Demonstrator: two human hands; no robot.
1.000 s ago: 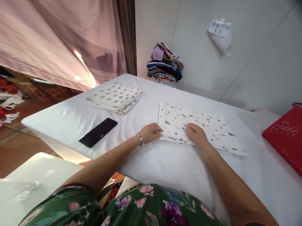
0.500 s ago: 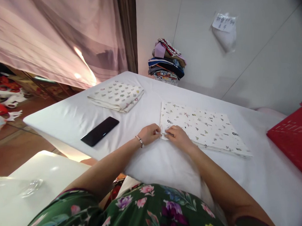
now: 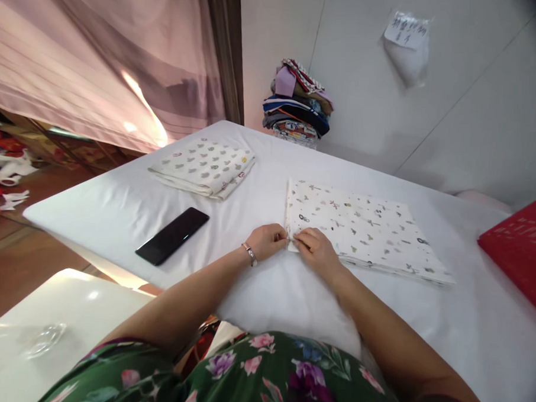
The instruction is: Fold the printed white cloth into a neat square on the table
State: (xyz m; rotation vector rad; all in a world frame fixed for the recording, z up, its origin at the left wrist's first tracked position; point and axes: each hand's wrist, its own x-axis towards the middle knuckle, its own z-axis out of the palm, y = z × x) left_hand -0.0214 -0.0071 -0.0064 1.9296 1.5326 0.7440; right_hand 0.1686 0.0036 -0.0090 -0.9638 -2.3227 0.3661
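Observation:
A folded white cloth (image 3: 364, 229) with small printed figures lies flat in front of me, its layers stacked at the near edge. My left hand (image 3: 268, 241), with a bracelet at the wrist, pinches the cloth's near left corner. Right beside it, my right hand (image 3: 314, 247) has its fingers closed on the same corner, knuckles resting over the print. The fingertips almost meet, and the bit of fabric between them is partly hidden. Farther left lies a second folded patterned cloth (image 3: 207, 166), apart from both hands.
A black phone (image 3: 173, 236) lies on the white-covered table (image 3: 250, 203). Folded clothes (image 3: 299, 104) are piled by the wall behind. A red box-like object (image 3: 519, 247) stands at the right. A white stool-like surface (image 3: 86, 305) is at lower left, below a pink curtain (image 3: 101, 51).
My fingertips have drawn slightly closer at the cloth's corner, and the small lifted fold between them lies lower. The view has shifted a little.

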